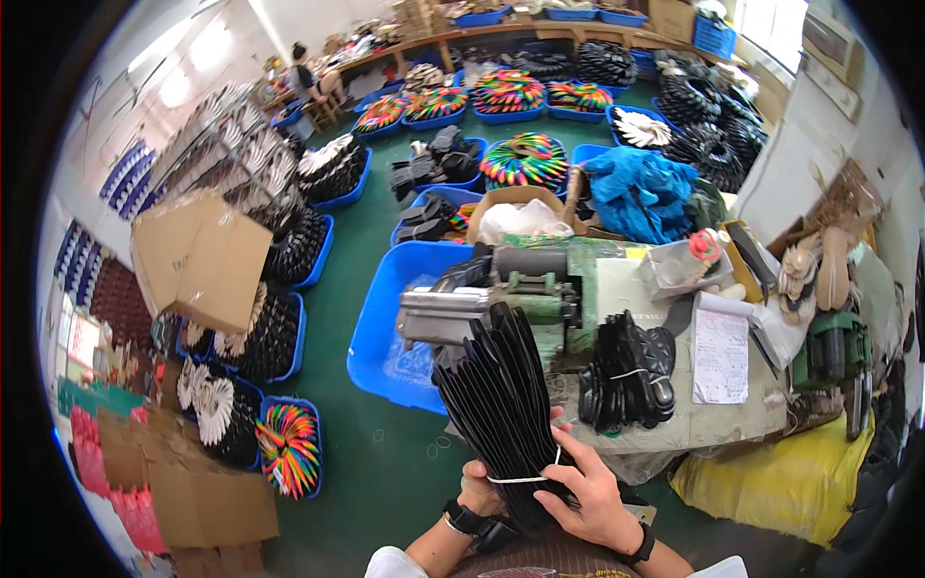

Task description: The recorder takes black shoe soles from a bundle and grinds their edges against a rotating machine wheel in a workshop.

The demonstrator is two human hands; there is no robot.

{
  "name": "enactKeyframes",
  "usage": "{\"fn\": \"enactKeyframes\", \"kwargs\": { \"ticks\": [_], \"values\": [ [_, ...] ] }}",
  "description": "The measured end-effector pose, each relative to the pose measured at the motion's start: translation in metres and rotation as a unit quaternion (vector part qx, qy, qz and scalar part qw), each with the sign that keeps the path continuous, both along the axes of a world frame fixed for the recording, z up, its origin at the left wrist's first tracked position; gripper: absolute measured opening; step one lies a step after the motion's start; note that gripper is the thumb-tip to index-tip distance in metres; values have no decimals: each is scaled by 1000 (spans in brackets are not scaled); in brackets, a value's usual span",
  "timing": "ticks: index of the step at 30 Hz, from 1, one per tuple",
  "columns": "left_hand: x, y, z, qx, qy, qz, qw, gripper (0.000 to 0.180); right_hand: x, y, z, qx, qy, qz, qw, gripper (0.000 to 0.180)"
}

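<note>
A thick bundle of thin black shoe soles stands upright in front of me, fanned out at the top. A white elastic band runs around its lower part. My left hand grips the bundle's lower left side, fingers partly hidden behind it. On the other side, my right hand holds it with the fingers curled at the band. A second banded bundle of black soles lies on the worktable, to the right of the held one.
Behind the bundle stands a green and grey machine beside a blue tub. A written sheet and a clear box lie on the table. Blue baskets of coloured soles fill the floor beyond. Cardboard boxes are at left, a yellow sack at right.
</note>
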State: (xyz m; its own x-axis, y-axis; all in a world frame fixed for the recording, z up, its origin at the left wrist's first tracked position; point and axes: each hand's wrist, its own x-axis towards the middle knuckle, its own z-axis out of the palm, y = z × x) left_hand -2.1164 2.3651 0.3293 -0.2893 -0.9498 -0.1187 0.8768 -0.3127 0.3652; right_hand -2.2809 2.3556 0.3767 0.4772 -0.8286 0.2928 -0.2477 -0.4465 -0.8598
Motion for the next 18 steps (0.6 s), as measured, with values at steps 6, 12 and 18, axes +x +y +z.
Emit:
{"fn": "enactKeyframes", "kwargs": {
  "ticks": [6, 12, 18],
  "values": [
    [101, 68, -10, 38, -75, 133, 988, 107, 103, 24, -10, -44, -10, 92, 995, 28],
    [226, 188, -63, 163, -190, 372, 894, 82, 208, 75, -56, 104, 29, 221, 969, 47],
    [310, 295, -68, 232, -133, 526, 807, 58, 281, 69, -152, 286, 27, 112, 951, 58]
  ]
}}
